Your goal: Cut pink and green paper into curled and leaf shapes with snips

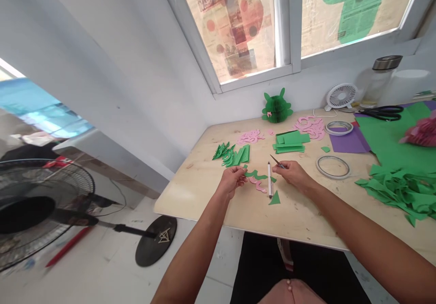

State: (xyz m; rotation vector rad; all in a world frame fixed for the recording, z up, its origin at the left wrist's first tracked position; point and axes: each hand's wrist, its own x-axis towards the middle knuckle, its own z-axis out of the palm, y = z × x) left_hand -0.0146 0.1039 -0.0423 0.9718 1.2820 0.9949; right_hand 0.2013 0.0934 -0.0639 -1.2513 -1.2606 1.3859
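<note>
My left hand (233, 180) pinches the end of a wavy green paper strip (257, 175) just above the table. In my right hand (291, 173) is a small pair of scissors (277, 161), their dark pointed blades aimed up and left, apart from the strip; the handles are hidden by my fingers. A white pen (270, 181) lies between the hands, close to the strip's right end. Below the strip rests a curly pink paper piece (258, 185), and a green paper triangle (275, 198) is beside the pen's lower end.
Green cut pieces (235, 155), pink scraps (250, 136) and stacked green paper (291, 141) lie beyond my hands. A green paper figure (276, 106) stands by the wall. Rightward are tape rolls (333, 167), green scraps (398, 193) and black-handled scissors (381, 112). A floor fan (73, 215) stands left.
</note>
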